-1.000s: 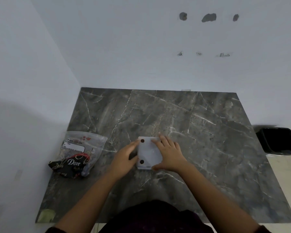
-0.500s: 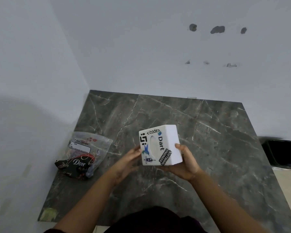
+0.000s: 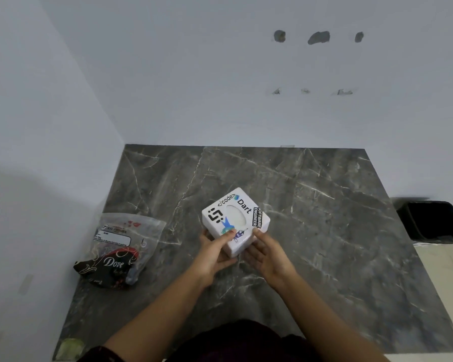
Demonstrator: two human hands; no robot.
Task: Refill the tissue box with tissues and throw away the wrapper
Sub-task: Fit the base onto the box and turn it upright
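A white square tissue box (image 3: 236, 218) with stickers and an oval opening on top is held over the middle of the dark marble table (image 3: 324, 231), turned diagonally with one corner toward me. My left hand (image 3: 213, 253) grips its near-left side, thumb on the top face. My right hand (image 3: 268, 253) holds its near-right side. White tissue shows inside the opening. A clear plastic wrapper (image 3: 120, 246) with printed labels and a dark Dove packet inside lies at the table's left edge.
A black bin (image 3: 432, 222) stands on the floor off the table's right edge. White walls close the left and far sides of the table. A small greenish scrap (image 3: 70, 346) lies at the near-left corner.
The box was bottom-up on the table under both hands; it was lifted and flipped so the stickered top faces up, then turned diagonally and lowered a little.
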